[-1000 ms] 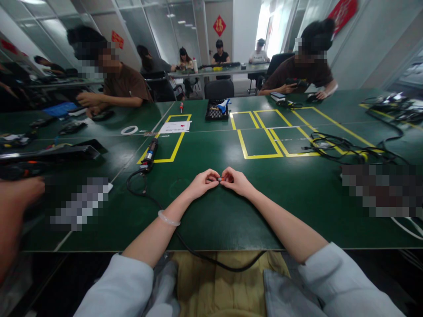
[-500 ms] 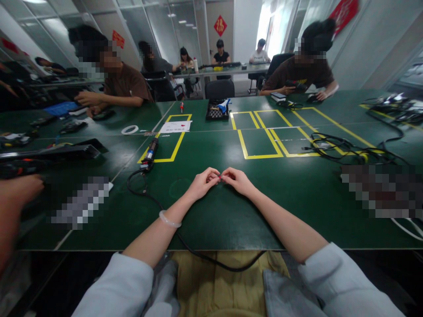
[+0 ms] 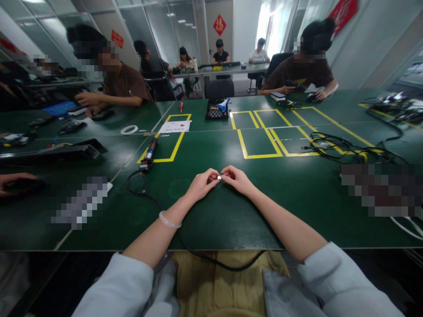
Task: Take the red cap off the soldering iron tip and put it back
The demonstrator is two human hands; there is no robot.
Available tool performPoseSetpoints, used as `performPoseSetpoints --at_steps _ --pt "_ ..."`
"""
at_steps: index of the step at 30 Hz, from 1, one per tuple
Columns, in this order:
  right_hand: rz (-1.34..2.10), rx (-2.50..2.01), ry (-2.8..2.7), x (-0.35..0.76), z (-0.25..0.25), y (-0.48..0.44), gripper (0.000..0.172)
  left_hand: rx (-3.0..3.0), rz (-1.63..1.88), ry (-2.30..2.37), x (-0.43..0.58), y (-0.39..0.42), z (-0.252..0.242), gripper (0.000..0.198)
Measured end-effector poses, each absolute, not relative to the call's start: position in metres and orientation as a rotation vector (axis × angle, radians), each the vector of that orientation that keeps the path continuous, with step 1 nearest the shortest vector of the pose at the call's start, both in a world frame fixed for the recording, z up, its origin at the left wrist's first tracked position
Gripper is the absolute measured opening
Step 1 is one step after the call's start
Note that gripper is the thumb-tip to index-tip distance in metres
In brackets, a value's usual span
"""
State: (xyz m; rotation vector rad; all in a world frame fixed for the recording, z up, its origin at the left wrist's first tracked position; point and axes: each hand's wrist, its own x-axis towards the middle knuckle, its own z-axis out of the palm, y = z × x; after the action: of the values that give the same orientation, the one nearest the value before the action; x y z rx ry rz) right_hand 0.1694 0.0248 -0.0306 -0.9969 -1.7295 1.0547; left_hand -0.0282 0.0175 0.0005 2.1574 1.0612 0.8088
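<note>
Pinch grip, two-handed: left hand (image 3: 201,184) and right hand (image 3: 238,180) nearly together, both clamped on a small whitish piece (image 3: 219,178) between them, too tiny to identify. Pale bangle (image 3: 168,223) on left wrist. Green table (image 3: 211,229) beneath; black cable (image 3: 236,268) hangs below its near edge, running past the left forearm to a dark cylindrical tool (image 3: 151,151). Far left, another person's hand (image 3: 13,178) at a blurred dark object (image 3: 28,187). Right, tangled cables (image 3: 333,143) across yellow tape outlines (image 3: 262,156). Farther: paper sheet (image 3: 175,127), white ring (image 3: 130,133), black tray (image 3: 217,118). Opposite, two people (image 3: 124,86) in brown tops. Beyond, others at a second table (image 3: 256,68); red diamond sign (image 3: 219,25) behind.
</note>
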Motion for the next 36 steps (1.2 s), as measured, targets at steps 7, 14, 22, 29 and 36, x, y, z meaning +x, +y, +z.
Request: performPoseSetpoints --at_steps 7,14,22,29,36 --pt "0.958 -0.98 -1.854 0.169 -0.026 0.021 0.021 2.158 0.798 1.073 -0.03 0.019 -0.001 0.02" --pt "0.913 -1.025 -1.888 0.17 -0.023 0.02 0.015 2.151 0.768 1.091 -0.03 0.017 0.0 0.024" --pt "0.927 -1.059 -1.894 0.171 -0.021 0.019 0.017 2.297 0.84 1.364 -0.062 0.042 0.013 0.031" --pt "0.942 -1.06 -1.891 0.171 -0.021 0.019 0.017 2.41 0.61 2.226 -0.164 0.092 0.018 0.049" --pt "0.926 -1.064 -1.889 0.17 -0.026 0.021 0.015 1.962 0.143 2.51 -0.241 0.112 0.023 0.063"
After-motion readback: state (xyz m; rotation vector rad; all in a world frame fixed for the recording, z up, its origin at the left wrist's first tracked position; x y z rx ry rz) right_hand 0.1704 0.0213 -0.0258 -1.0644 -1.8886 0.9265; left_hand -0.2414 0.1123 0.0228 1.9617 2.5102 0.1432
